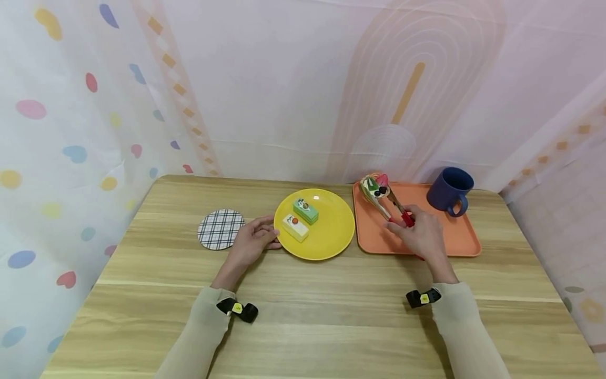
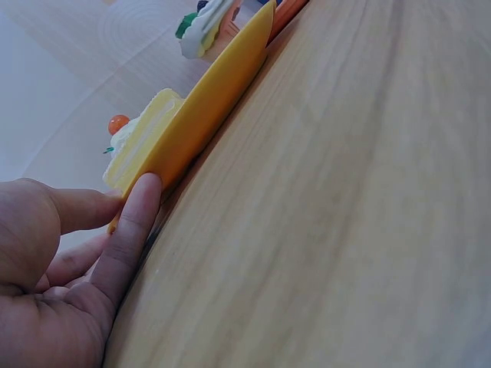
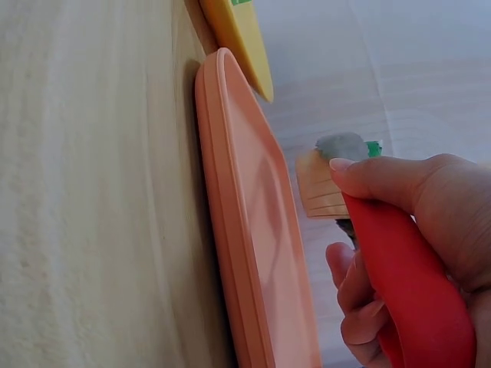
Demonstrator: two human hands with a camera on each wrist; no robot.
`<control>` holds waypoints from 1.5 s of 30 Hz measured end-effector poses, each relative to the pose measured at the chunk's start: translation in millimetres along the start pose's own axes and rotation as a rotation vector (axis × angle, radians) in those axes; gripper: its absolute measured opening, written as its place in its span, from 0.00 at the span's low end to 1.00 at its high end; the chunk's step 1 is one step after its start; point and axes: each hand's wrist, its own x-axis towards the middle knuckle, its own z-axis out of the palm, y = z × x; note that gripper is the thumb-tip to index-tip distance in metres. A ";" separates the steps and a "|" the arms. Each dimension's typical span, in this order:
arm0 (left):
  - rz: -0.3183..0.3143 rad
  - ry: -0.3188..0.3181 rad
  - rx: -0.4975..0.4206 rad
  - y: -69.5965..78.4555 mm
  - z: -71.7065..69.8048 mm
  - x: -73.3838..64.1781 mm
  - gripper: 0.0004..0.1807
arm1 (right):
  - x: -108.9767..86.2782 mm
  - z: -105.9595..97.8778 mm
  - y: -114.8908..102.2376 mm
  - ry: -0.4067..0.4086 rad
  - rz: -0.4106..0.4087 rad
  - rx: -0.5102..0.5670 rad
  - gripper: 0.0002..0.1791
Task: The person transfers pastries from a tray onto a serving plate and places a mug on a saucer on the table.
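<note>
My left hand (image 1: 251,243) pinches the left rim of a round yellow plate (image 1: 333,229), thumb at the upper edge and a finger along the underside in the left wrist view. On the plate lie a green toy cake slice (image 1: 310,214) and a pale yellow toy cake slice (image 1: 294,230), each with a round topping. My right hand (image 1: 423,231) grips red-handled tongs (image 3: 406,284). Between the tong tips is a toy fruit tart (image 3: 316,192) with cream, berries and green pieces on top, held above the back left part of an orange tray (image 1: 454,237).
A dark blue mug (image 1: 442,192) stands at the tray's back right corner, handle toward me. Left of the plate lies a round checked coaster (image 1: 216,231), close to my left hand. Behind the wooden table (image 1: 331,316) hangs a patterned cloth (image 1: 284,105).
</note>
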 end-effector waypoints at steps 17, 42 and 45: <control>-0.010 -0.001 0.003 -3.0 0.3 3.1 0.26 | -10.0 -4.6 -7.9 -0.011 -0.030 0.007 0.35; -0.015 0.006 0.003 -4.6 0.1 3.7 0.27 | -28.1 4.5 -22.7 -0.041 -0.106 0.009 0.33; -0.018 0.012 0.008 -4.6 0.3 4.1 0.26 | -30.8 5.4 -24.4 -0.050 -0.112 0.010 0.33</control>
